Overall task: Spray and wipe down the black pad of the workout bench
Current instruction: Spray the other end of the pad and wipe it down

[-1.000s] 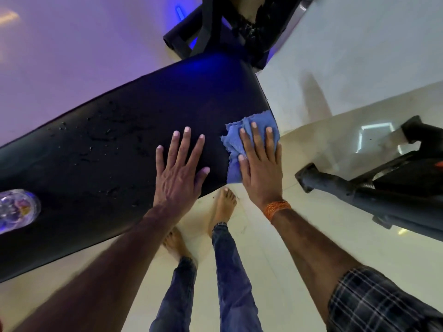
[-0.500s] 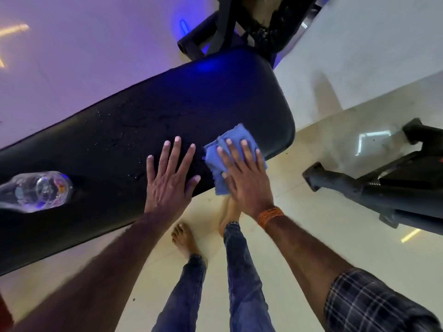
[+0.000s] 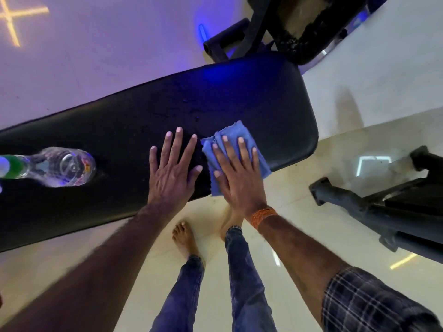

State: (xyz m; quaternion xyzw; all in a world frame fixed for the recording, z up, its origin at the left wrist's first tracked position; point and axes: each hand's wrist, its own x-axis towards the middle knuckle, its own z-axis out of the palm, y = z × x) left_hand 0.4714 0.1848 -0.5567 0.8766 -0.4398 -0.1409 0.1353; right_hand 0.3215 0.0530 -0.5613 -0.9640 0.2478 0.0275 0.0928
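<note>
- Head view: the black pad [image 3: 251, 97] runs slantwise across the frame, and its rounded end is at the right.
- The right hand [image 3: 239, 176] lies flat with fingers spread and straight. It presses a folded blue cloth [image 3: 231, 131] onto the pad near the pad's front edge, close to the rounded end.
- A lower corner of the cloth hangs past the pad's front edge.
- An orange wristband [image 3: 263, 215] circles the right wrist.
- The left hand [image 3: 171, 173] rests palm-down on the pad just left of the cloth, fingers fanned out and holding nothing.
- Fine droplets [image 3: 182, 109] speckle the pad beyond the left hand's fingertips.
- A clear plastic bottle [image 3: 64, 167] with a green label sits on the pad's left part, well apart from the hands.
- Bare feet [image 3: 183, 238] stand on the pale tiled floor [image 3: 311, 236] below the pad's front edge.
- A dark metal frame [image 3: 359, 204] stands to the right of the pad.
</note>
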